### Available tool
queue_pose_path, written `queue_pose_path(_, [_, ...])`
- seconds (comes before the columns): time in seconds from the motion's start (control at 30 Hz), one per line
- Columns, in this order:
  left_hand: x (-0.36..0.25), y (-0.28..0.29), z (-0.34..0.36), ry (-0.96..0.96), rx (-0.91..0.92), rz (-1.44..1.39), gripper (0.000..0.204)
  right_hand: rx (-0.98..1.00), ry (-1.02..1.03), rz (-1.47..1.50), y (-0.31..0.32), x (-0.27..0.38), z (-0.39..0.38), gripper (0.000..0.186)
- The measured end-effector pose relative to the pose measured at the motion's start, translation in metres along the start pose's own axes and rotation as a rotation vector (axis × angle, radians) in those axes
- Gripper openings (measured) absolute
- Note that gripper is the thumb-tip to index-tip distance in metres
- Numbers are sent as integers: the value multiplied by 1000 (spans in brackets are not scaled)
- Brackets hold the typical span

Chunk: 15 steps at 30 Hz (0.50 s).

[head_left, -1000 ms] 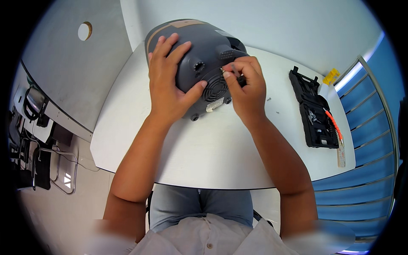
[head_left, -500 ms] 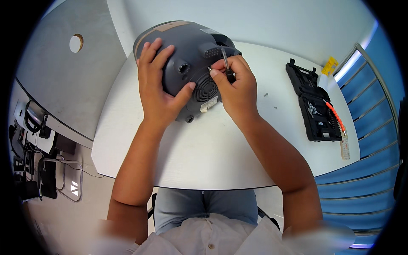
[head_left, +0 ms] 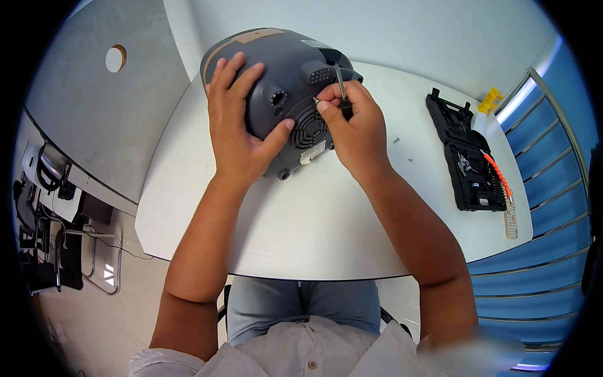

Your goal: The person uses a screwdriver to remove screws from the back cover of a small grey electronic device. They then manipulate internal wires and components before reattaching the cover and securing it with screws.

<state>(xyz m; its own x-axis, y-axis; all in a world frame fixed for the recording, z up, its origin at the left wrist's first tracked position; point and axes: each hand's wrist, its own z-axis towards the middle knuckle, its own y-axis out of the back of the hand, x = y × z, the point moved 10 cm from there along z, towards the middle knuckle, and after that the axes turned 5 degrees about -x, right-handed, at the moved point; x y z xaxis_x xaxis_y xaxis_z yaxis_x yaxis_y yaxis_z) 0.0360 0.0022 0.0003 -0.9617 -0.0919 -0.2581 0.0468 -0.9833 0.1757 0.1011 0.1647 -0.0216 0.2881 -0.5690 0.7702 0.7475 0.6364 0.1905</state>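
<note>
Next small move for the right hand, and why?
Probably a light twist of the small metal piece: the right hand pinches it at the underside of the grey appliance, the left hand braces that body, and the screwdriver points away from the spot.

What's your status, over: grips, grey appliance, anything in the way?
Left grip spread on grey appliance; right grip pinching small metal piece, holding screwdriver. Appliance tipped, vented base showing. Loose screw right of it on table, not in the way.
</note>
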Motion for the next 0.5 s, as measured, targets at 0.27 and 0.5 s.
queue_pose_path(0.27, [-3,1,0,-14,-12,-11,69,-92,18,24,5,0,-2,6])
queue_pose_path(0.5, [-6,0,0,-26,-15,-2,68,-21,-159,120,-4,-17,-3,7])
